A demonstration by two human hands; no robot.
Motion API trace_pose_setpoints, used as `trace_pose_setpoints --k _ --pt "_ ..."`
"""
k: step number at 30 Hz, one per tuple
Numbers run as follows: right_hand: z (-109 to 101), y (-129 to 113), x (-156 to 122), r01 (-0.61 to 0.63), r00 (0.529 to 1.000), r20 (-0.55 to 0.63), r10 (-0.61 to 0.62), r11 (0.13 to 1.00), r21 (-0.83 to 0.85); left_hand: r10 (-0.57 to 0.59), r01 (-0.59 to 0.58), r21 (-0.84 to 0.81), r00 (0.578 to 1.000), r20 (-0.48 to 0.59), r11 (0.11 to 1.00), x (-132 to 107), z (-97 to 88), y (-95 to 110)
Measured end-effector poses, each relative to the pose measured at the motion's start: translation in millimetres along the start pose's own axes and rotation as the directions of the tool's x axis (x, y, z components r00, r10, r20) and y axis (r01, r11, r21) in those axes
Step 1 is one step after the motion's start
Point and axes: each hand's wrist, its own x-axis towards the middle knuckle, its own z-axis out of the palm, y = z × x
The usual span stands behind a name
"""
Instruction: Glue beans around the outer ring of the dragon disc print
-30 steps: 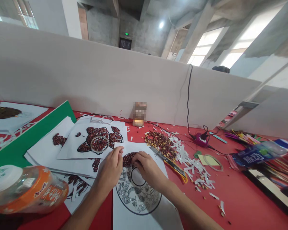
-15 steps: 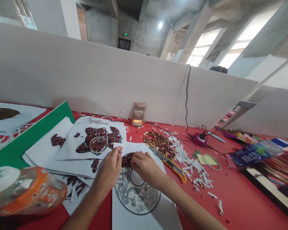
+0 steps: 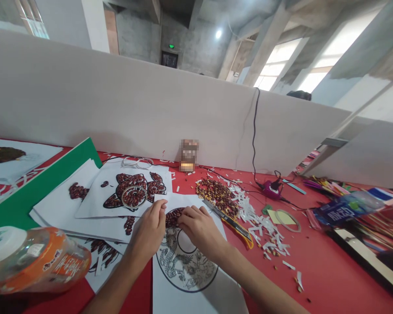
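A white sheet with a round dragon drawing lies in front of me on the red table. Red-brown beans cover the top arc of the drawing. My left hand rests on the sheet's left side, fingers curled and pressed together at the beans. My right hand lies over the drawing's top, fingers bent down onto the bean patch. What the fingertips hold, if anything, is hidden.
A loose bean pile and a yellow utility knife lie right of my hands among white paper scraps. Finished bean pictures are stacked at left beside a green board. An orange-labelled jar lies near left.
Nothing but a slight camera shift; both hands stay on the bean patch, fingers moving only a little.
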Motion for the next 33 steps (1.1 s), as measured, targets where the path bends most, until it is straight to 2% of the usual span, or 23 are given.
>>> trace_pose_setpoints --k 3,6,10,16,21,24,30,33 --pt "1.4 -2.9 -13.6 0.0 0.997 -0.083 0.002 1.0 0.026 -0.002 0.002 -0.01 1.0 0.002 1.0 0.0 0.3 -0.2" --pt "5.6 -6.7 -27.1 0.043 0.992 -0.119 -0.045 0.999 -0.024 0.006 -0.006 -0.016 1.0 0.001 1.0 -0.2 0.3 0.0" --pt "10.4 -10.7 -32.7 0.035 0.996 -0.082 -0.042 0.996 -0.079 0.005 -0.005 -0.011 1.0 0.0 1.0 -0.3 -0.1 0.0" --pt "15.2 -11.7 -28.4 0.005 1.0 -0.03 -0.007 0.998 -0.069 0.002 -0.002 -0.014 1.0 0.005 1.0 -0.3 -0.7 1.3" --pt "8.0 -0.8 -30.8 -0.009 1.0 0.014 0.01 1.0 -0.029 0.008 -0.008 -0.023 1.0 0.007 1.0 -0.9 -1.7 2.1" --pt "4.4 6.7 -32.8 -0.035 0.999 -0.006 0.035 0.999 -0.025 0.008 -0.008 -0.018 1.0 0.003 1.0 -0.9 -1.6 1.3" --pt "9.2 3.0 -33.0 0.104 0.995 0.02 -0.102 0.986 -0.128 0.015 -0.015 -0.011 1.0 0.003 1.0 -0.5 0.0 0.9" --pt "7.7 5.8 -26.3 0.146 0.989 0.019 -0.145 0.985 -0.089 -0.001 0.001 -0.012 1.0 0.009 1.0 -1.4 0.0 1.9"
